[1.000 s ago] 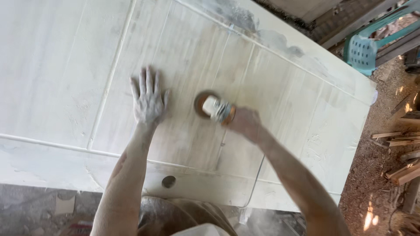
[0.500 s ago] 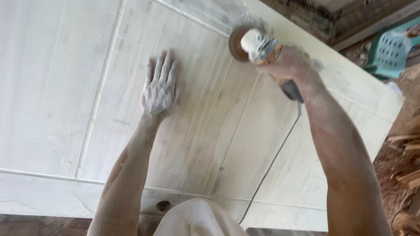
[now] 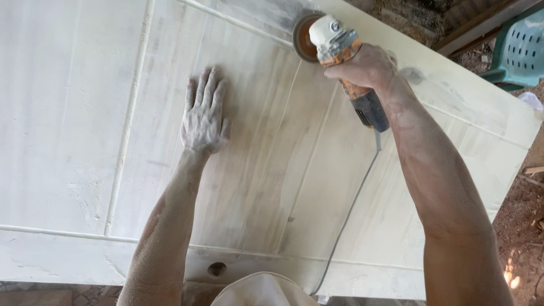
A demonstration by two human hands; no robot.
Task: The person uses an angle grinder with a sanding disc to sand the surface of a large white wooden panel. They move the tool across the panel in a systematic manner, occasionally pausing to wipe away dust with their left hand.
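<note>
A: Where was the angle grinder (image 3: 345, 62) at this moment?

B: In the right hand (image 3: 362, 67), fist clenched round the orange-and-grey body. The round sanding disc (image 3: 304, 38) lay flat on the white panelled door (image 3: 79, 113), near its far edge, just beside a raised moulding strip (image 3: 238, 22).

A: Long axis?

B: It ran diagonally — disc end up and to the left, away from the person; tail end down and to the right, toward the right forearm. The grey cord (image 3: 348, 212) trailed from the tail back across the panel toward the near edge.

A: And the left hand (image 3: 203, 116)?

B: Released, gripping nothing — palm down, fingers spread, pressed flat on the door. It sat left of the disc and nearer the person, well apart from it. The right hand was clearly the nearer one to the disc.

A: Anything else noted?

B: Pale dust coated both hands and the panel. A small round hole (image 3: 216, 268) showed near the door's near edge. A green plastic chair (image 3: 518, 54) stood beyond the far right corner.
</note>
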